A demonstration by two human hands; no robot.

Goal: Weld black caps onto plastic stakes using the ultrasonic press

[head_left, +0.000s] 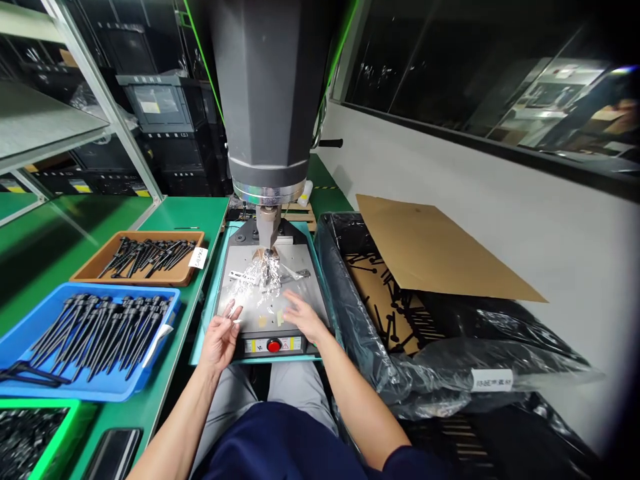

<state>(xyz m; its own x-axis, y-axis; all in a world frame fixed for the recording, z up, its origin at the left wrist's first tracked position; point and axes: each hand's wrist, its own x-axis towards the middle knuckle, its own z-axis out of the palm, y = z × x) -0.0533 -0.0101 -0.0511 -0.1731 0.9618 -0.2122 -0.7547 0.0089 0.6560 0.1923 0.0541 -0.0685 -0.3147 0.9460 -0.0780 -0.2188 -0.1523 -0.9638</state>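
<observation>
My left hand hovers over the front left of the metal plate, fingers loosely bent and apart. A small white patch shows at its fingertips; I cannot make out what it is. At the right of the plate, my right hand is open with fingers stretched toward the middle. Between and beyond the hands, crinkled clear plastic film lies around a fixture under the press's metal tip. What sits under the tip is partly hidden by glare. A red button is on the machine's front edge.
On the left bench are an orange tray and a blue tray of black stemmed parts, a green bin and a phone. To the right stands a plastic-lined box of black parts under a cardboard sheet.
</observation>
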